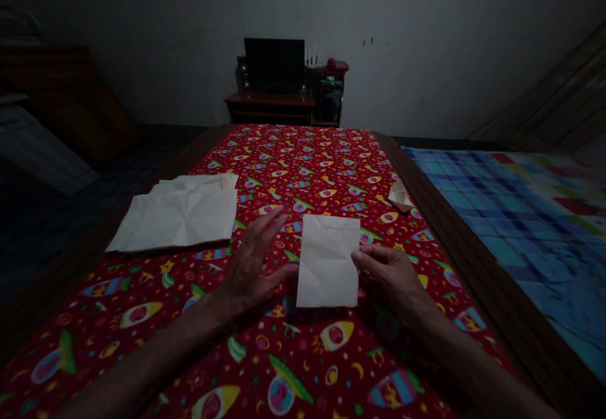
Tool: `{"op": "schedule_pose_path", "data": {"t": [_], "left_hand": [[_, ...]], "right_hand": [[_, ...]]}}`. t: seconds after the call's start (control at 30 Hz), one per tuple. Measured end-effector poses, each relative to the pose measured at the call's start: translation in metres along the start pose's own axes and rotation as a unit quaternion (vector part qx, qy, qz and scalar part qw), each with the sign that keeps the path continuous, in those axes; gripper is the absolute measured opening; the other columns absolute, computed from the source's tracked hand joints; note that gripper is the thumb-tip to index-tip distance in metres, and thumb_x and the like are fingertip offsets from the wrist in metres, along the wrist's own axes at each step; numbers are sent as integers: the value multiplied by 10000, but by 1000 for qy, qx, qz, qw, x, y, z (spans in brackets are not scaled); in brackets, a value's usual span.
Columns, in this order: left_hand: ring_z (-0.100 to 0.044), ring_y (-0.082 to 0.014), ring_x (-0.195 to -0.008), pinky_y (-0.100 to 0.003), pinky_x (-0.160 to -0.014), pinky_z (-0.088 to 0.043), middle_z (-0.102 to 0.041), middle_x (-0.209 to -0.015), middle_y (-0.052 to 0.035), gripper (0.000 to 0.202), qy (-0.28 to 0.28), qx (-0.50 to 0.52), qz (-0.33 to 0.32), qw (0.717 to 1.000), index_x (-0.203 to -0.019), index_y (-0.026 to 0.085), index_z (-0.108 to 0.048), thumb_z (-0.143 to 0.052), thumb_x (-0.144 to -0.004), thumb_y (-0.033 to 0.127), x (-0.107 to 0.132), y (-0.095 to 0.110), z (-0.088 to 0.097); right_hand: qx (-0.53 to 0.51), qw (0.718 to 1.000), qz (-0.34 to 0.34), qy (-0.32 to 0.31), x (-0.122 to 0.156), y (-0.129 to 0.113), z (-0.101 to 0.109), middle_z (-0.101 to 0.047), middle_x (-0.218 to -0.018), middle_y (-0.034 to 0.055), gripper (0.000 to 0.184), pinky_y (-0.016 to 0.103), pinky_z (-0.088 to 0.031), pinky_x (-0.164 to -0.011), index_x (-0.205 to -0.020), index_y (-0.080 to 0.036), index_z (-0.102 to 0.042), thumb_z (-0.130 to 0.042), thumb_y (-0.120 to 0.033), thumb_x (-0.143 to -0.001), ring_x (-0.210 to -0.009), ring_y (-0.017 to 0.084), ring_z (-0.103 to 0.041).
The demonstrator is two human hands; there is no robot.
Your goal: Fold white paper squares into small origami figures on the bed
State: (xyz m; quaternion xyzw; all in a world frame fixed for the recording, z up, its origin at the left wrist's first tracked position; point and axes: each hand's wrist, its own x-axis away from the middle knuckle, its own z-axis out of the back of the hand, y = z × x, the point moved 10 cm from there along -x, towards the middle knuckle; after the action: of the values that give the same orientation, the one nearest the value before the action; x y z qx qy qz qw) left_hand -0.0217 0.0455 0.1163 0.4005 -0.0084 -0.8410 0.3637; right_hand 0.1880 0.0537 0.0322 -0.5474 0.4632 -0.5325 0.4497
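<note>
A folded white sheet of paper (327, 260) lies flat on a red cloth printed with rockets (307, 160). My left hand (255, 261) rests just left of the sheet, fingers stretched out and apart, thumb tip near its left edge. On the other side, my right hand (391, 271) has its fingertips pressed together at the sheet's right edge, pinching or pressing it.
A stack of creased white sheets (177, 217) lies at the left of the cloth. A small folded paper piece (401, 195) sits near the table's right wooden edge (454, 230). A blue checked mat (521, 217) lies right; a cabinet with a dark screen (274, 69) stands behind.
</note>
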Motion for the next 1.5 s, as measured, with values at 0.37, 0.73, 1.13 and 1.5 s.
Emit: {"op": "schedule_pose_path", "data": {"t": [0.37,0.73,1.13,1.5], "left_hand": [[-280,-239,-1335,-485,-1125,-226,-376,-1434,-40,463,-182,-75,-182,963,-1335,248,-391,-513,-889,217,18,36,-49],[-465,-210,-1199,-435,-1040,-381,-611,-1179,-66,305,-106,-40,-194,974,-1181,183,-526,-456,-893,109,18,41,-39],[-528,-212,-1177,-371,-935,-507,-630,-1136,-126,251,-126,37,-133,982,-1056,133,-569,-431,-858,66,30,30,-49],[-541,-193,-1131,-375,-938,-481,-622,-1146,-91,247,-195,99,-98,971,-1052,161,-540,-456,-838,72,35,20,-65]], "right_hand": [[-135,982,-129,1,-6,35,-12,-591,-519,-10,278,143,-325,-352,-682,-127,-635,-754,-371,-622,-370,42,-451],[-109,987,-114,-13,-7,31,-20,-632,-580,10,203,175,-385,-387,-716,-144,-671,-715,-331,-652,-410,67,-492],[470,809,324,-143,29,-20,-28,-571,-1021,95,464,283,-481,-681,-1306,-245,-461,-483,-166,-849,-845,169,-552],[524,727,432,-98,33,-7,-35,-549,-811,40,308,233,-377,-560,-1152,-205,-562,-475,-142,-863,-673,125,-475]]}}
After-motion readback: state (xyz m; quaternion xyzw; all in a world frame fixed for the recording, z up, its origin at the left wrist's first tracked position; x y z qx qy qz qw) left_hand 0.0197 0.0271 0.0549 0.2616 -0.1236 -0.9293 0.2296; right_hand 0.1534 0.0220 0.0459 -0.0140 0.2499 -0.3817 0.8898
